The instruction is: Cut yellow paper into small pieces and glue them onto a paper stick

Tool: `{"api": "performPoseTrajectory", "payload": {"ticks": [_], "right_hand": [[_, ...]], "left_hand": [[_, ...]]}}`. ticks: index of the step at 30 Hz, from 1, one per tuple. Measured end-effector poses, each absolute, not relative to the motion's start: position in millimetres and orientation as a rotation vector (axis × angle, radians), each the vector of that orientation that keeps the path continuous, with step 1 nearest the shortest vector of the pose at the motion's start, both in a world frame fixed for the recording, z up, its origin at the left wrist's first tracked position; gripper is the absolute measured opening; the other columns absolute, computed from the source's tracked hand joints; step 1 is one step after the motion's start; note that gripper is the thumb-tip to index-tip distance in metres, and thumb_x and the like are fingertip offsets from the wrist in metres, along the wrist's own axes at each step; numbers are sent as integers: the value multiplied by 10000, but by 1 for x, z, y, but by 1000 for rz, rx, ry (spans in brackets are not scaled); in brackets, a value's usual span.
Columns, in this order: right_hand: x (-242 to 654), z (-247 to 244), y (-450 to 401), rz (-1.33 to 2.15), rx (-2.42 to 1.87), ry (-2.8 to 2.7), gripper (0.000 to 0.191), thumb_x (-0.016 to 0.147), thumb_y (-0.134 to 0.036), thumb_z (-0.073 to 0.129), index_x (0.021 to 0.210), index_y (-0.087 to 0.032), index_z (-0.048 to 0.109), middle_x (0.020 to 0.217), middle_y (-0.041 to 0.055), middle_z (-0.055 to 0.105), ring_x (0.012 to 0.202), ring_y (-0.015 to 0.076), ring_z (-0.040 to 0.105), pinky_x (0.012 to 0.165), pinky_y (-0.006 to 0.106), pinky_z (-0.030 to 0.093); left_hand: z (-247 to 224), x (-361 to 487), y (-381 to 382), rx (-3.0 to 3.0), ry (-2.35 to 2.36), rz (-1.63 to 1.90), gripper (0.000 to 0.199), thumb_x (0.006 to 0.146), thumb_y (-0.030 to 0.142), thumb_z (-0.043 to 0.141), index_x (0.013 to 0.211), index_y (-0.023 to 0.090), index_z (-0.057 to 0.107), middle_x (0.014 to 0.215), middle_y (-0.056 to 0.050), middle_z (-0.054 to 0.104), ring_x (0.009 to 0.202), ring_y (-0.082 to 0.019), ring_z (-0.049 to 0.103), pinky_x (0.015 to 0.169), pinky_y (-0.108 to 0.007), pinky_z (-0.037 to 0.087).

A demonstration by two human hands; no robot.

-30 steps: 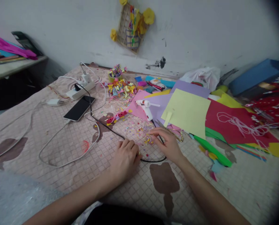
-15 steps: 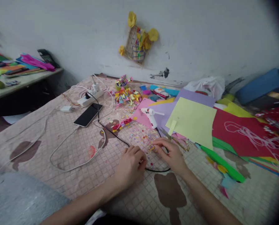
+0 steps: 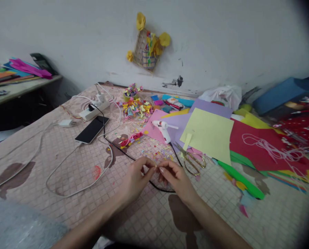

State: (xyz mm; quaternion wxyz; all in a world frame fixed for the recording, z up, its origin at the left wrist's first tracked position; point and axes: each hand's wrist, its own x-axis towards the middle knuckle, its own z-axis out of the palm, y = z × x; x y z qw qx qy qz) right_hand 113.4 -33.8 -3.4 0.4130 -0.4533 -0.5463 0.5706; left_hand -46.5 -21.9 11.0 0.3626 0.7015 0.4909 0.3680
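- Left hand (image 3: 137, 175): thumb and forefinger closed, apparently on one tiny pale scrap (image 3: 156, 166), mostly hidden, in from the near edge of the table (image 3: 79, 166).
- Right hand (image 3: 179, 178): fingertips meet those; I cannot tell its hold.
- One glue gun (image 3: 164, 131), one pair of scissors (image 3: 185, 152) beyond.
- Far right corner: one blurred box (image 3: 276, 98).

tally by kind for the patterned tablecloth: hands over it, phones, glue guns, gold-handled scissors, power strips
Bare left hand and right hand: 2
Rectangular black-screened phone: 1
White plastic glue gun: 1
Gold-handled metal scissors: 1
Oblong white power strip: 1
Total: 6
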Motion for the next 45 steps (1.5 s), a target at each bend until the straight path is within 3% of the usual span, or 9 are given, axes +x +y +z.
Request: {"api": "performPoseTrajectory", "payload": {"ticks": [8,15,19,22,25,27,30,36,45], "right_hand": [[112,-2,-33,1550,-1093,-1202,163,823,-345,525,801,-189,568,595,-23,537,526,98,485,473,209,367],[111,-3,-34,1575,-1099,-1152,170,813,-349,535,783,-183,555,587,-25,540,505,92,458,468,209,353],[115,-3,-32,1527,-1133,-1201,180,826,-356,508,817,-184,560,605,-15,542,521,104,471,471,217,367],[130,-2,-17,1300,-1230,-1360,192,830,-358,488,841,-183,566,640,-1,546,566,126,495,510,238,403],[148,-2,13,759,-1408,-1562,188,808,-331,502,895,-177,565,839,57,586,735,176,533,628,289,434],[157,-5,40,400,-1477,-1678,273,752,-328,557,963,-154,554,930,100,565,872,229,513,719,341,425],[157,-11,76,183,-1542,-1863,360,685,-324,604,986,-132,564,935,119,569,912,265,481,796,391,389],[137,-23,108,253,-1524,-1993,156,718,-299,550,719,-154,607,647,49,587,665,209,507,634,308,399],[133,-5,88,479,-1330,-1885,324,805,-296,461,1070,-131,549,946,77,625,779,199,557,703,295,436]], "left_hand": [[10,-45,-21,1854,1212,1028,47,764,131,548,755,170,573,699,9,605,648,-103,528,571,-213,405],[5,-45,-22,1944,1143,1034,80,787,133,519,796,165,592,788,-30,608,772,-134,549,672,-244,417],[8,-49,-19,1775,1182,973,61,787,172,526,772,158,583,739,-22,606,695,-123,540,631,-236,410],[13,-58,-11,1541,1187,934,84,767,232,565,756,149,565,693,-9,579,641,-112,521,604,-230,404],[17,-70,-3,1340,1132,924,150,735,277,612,744,141,551,684,-2,565,653,-109,520,616,-225,402],[16,-77,0,1249,1096,916,172,726,290,624,741,137,547,700,-7,579,662,-106,522,623,-222,397],[13,-84,1,1151,1055,895,189,730,303,624,742,133,542,756,-37,622,688,-114,540,613,-220,389],[6,-96,9,1036,1025,948,193,741,307,622,737,134,537,745,-38,636,660,-102,539,598,-213,390],[6,-114,35,784,932,1036,176,716,272,661,736,144,541,731,-9,621,683,-80,548,626,-187,384]]}}
